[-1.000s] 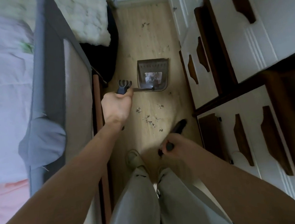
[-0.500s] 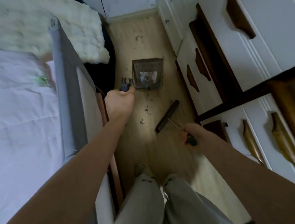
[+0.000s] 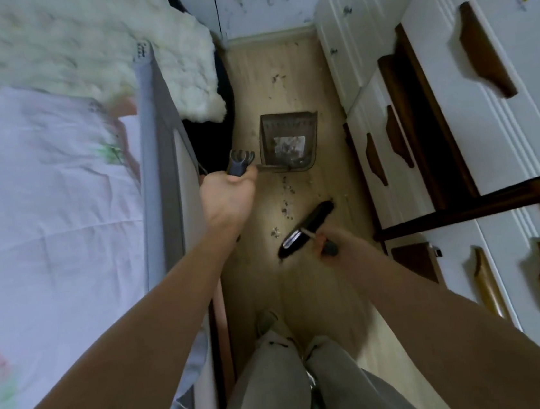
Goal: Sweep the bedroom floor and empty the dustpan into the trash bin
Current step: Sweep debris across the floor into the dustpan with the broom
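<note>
**Wooden floor strip between bed and drawers**

The light wood-plank floor runs as a narrow strip between the bed and the white drawer units. A dark dustpan sits on it just beyond the left hand that grips its handle, with bits of dirt inside. The black broom head rests on the boards just ahead of the right hand gripping its stick. Between the two grips a trail of debris lies scattered on the floor, and more specks lie past the dustpan. On the bed, beside the left grip, lie a white sheet and a fluffy white blanket.
</note>
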The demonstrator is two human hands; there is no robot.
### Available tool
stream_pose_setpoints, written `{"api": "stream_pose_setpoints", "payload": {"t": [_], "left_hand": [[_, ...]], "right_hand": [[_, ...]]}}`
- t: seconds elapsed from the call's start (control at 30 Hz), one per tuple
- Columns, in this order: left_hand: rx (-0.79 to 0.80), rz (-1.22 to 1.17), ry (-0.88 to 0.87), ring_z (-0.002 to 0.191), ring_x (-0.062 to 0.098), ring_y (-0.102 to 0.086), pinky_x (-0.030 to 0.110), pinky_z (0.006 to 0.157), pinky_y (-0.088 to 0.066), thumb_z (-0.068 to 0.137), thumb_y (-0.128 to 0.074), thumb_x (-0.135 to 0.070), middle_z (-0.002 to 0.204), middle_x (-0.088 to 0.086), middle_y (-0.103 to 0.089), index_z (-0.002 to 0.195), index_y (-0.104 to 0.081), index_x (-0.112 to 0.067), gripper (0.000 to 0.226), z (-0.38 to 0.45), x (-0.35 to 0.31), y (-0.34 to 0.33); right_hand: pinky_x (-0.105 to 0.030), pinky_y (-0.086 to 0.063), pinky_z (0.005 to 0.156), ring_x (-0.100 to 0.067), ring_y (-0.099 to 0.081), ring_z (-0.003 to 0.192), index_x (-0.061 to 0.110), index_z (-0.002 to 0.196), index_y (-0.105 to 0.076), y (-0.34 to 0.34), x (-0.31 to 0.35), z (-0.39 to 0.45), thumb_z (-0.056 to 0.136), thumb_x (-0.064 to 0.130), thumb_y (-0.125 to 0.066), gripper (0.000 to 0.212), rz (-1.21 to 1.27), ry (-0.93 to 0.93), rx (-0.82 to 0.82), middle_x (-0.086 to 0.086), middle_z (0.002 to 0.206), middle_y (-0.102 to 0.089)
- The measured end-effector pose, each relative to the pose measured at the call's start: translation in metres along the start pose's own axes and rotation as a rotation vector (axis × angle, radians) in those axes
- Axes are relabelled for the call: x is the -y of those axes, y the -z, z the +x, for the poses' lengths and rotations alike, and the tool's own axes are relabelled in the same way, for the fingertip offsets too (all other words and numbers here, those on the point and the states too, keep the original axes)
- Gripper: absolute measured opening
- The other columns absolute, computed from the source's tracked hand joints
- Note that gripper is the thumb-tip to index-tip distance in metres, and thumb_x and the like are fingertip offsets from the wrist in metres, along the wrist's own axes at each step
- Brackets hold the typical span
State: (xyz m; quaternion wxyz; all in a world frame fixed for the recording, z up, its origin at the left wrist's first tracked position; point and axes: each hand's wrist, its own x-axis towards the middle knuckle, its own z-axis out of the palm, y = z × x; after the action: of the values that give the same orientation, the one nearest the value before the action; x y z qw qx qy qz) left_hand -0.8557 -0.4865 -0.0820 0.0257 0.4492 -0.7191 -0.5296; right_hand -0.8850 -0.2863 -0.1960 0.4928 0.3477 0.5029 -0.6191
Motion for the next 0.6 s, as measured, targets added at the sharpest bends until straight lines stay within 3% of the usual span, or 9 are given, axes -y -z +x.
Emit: {"api": "stream_pose_setpoints", "payload": {"t": [0.07, 0.17, 0.3, 0.47, 0.53, 0.6], "left_hand": [[-0.008, -0.002, -0.002, 0.052, 0.011, -0.049, 0.023, 0.052, -0.037, 0.087, -0.065, -0.034, 0.054, -0.002, -0.049, 0.055, -0.049, -0.018, 0.04, 0.001, -0.002, 0.002], [-0.028, -0.016, -0.009, 0.05, 0.011, -0.045, 0.024, 0.051, -0.035, 0.087, -0.065, -0.032, 0.052, -0.002, -0.045, 0.051, -0.046, -0.017, 0.044, 0.0, -0.01, 0.003], [-0.048, -0.026, -0.007, 0.046, 0.011, -0.042, 0.024, 0.046, -0.031, 0.087, -0.065, -0.033, 0.05, -0.003, -0.043, 0.049, -0.044, -0.019, 0.046, -0.007, -0.025, 0.003], [-0.1, -0.03, 0.01, 0.051, 0.013, -0.048, 0.022, 0.05, -0.035, 0.087, -0.064, -0.037, 0.055, -0.001, -0.053, 0.059, -0.059, -0.011, 0.039, -0.024, -0.039, -0.006], [-0.134, -0.029, 0.019, 0.053, 0.014, -0.051, 0.022, 0.058, -0.037, 0.087, -0.064, -0.039, 0.058, 0.001, -0.056, 0.066, -0.066, -0.008, 0.038, -0.035, -0.039, -0.013], [-0.167, -0.033, 0.034, 0.048, 0.012, -0.047, 0.022, 0.059, -0.036, 0.087, -0.064, -0.037, 0.053, -0.002, -0.051, 0.057, -0.06, -0.012, 0.039, -0.048, -0.036, -0.022]], "right_hand": [[-0.013, -0.04, 0.033, -0.007, -0.046, 0.028, 0.01, 0.071, -0.045, 0.001, 0.015, 0.004, 0.101, 0.015, -0.036, 0.032, -0.099, 0.008, -0.178, 0.0, 0.037, -0.046], [-0.017, -0.04, 0.035, -0.005, -0.046, 0.034, 0.013, 0.071, -0.043, 0.016, 0.029, -0.007, 0.098, 0.017, -0.039, 0.028, -0.078, 0.05, -0.167, 0.003, 0.045, -0.048], [-0.016, -0.032, 0.027, -0.005, -0.037, 0.026, 0.01, 0.073, -0.042, 0.033, 0.039, -0.046, 0.101, 0.011, -0.036, 0.029, -0.306, -0.033, -0.181, 0.0, 0.047, -0.041], [-0.02, -0.039, 0.037, -0.01, -0.044, 0.041, 0.006, 0.076, -0.05, 0.057, 0.057, -0.078, 0.096, 0.005, -0.047, 0.02, -0.692, -0.112, -0.123, -0.006, 0.056, -0.048], [-0.023, -0.045, 0.042, -0.016, -0.05, 0.048, 0.003, 0.08, -0.053, 0.071, 0.069, -0.084, 0.095, 0.006, -0.05, 0.016, -0.93, -0.152, -0.145, -0.009, 0.061, -0.052], [-0.025, -0.05, 0.049, -0.022, -0.06, 0.057, 0.004, 0.077, -0.054, 0.088, 0.077, -0.083, 0.094, 0.008, -0.052, 0.017, -1.331, -0.176, -0.114, -0.009, 0.064, -0.055]]}}
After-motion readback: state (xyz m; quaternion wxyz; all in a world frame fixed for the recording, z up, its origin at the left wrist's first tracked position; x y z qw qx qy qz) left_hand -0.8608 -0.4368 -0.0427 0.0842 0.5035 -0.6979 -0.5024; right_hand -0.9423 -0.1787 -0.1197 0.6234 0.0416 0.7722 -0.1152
